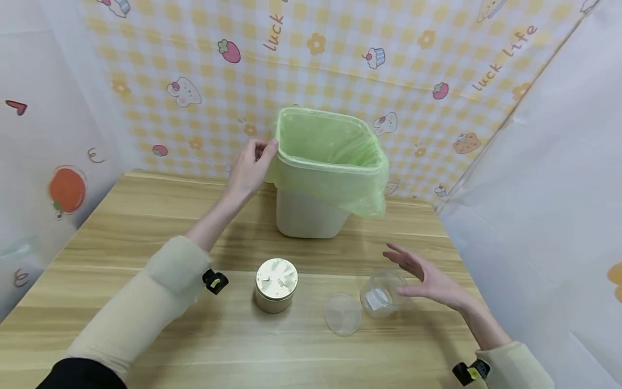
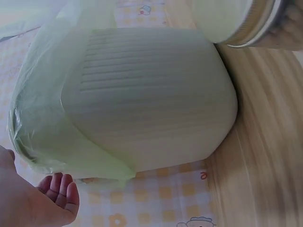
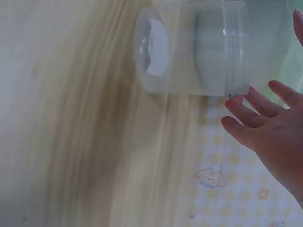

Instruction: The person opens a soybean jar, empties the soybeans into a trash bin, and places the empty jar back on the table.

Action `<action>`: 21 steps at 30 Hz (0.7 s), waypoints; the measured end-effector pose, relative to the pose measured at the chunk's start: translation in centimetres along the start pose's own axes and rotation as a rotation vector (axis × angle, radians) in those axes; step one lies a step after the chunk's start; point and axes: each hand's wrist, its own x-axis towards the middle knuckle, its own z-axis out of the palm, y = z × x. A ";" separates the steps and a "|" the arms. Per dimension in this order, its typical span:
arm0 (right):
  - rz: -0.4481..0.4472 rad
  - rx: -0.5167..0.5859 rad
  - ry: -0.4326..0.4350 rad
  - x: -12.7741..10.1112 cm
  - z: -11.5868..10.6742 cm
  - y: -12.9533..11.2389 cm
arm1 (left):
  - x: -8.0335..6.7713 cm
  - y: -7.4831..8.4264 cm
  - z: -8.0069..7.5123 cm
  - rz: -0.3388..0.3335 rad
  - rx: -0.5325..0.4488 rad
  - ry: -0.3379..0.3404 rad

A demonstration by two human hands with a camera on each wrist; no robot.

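Note:
My left hand [image 1: 250, 165] is at the left rim of the bin [image 1: 311, 213], thumb and fingers closed about the edge of the green trash bag [image 1: 335, 181] that lines it. In the left wrist view its fingertips meet the bag's folded-over edge. My right hand [image 1: 427, 278] is beside a clear jar [image 1: 381, 294], fingers spread and thumb overlapping the jar's side. The jar stands upright without a lid, a white label low on it; in the right wrist view the fingertips are right at its threaded mouth.
A clear round lid [image 1: 342, 314] lies flat on the wooden table [image 1: 194, 335], left of the jar. Farther left stands a round container with a shiny gold lid [image 1: 277, 278]. Behind the bin is a yellow checked backdrop [image 1: 316, 70]; white sheets flank both sides.

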 end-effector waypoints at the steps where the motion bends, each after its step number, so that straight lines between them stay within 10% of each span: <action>1: 0.004 -0.012 0.005 0.3 0.1 -0.3 | -0.2 -0.2 -0.2 0.006 0.005 -0.002; 21: -0.100 -0.099 -0.075 6.5 3.3 -5.3 | -6.5 -3.3 -2.8 0.081 0.127 -0.158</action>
